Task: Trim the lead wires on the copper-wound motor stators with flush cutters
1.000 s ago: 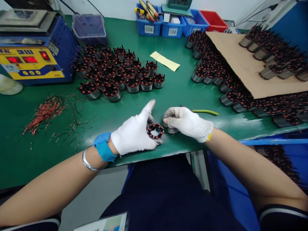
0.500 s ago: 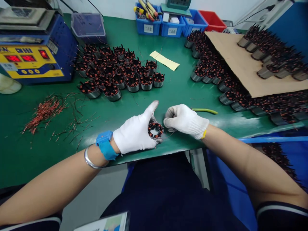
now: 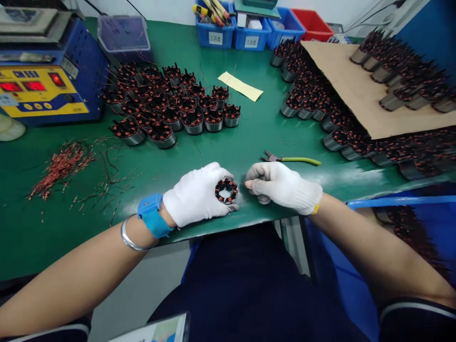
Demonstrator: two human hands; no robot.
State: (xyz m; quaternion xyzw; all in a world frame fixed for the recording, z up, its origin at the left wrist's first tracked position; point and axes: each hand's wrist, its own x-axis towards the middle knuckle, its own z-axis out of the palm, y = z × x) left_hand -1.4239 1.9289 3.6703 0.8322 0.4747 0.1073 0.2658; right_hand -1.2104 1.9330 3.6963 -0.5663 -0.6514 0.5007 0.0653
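Note:
My left hand (image 3: 199, 194), in a white glove, is wrapped round a motor stator (image 3: 216, 194) with copper windings, its round opening facing up toward me. To the right of it, my right hand (image 3: 276, 185), also gloved, is closed in a pinch on a thin copper wire (image 3: 242, 184) that runs toward the stator. Just behind the right hand lie cutting pliers (image 3: 299, 159) with green handles, jaws to the left. Both hands are low over the table's front edge.
Many stators (image 3: 192, 121) stand in a cluster beyond my hands, more (image 3: 335, 140) at right around a cardboard sheet (image 3: 342, 90). Wire scraps (image 3: 64, 166) lie at left, near a blue and yellow machine (image 3: 42, 92). Blue bins (image 3: 215, 39) and a red bin (image 3: 311, 26) line the back.
My left thumb has come down onto the stator. My right hand has shifted slightly right, and a wire now shows at its fingertips. The pliers' jaws have come into sight.

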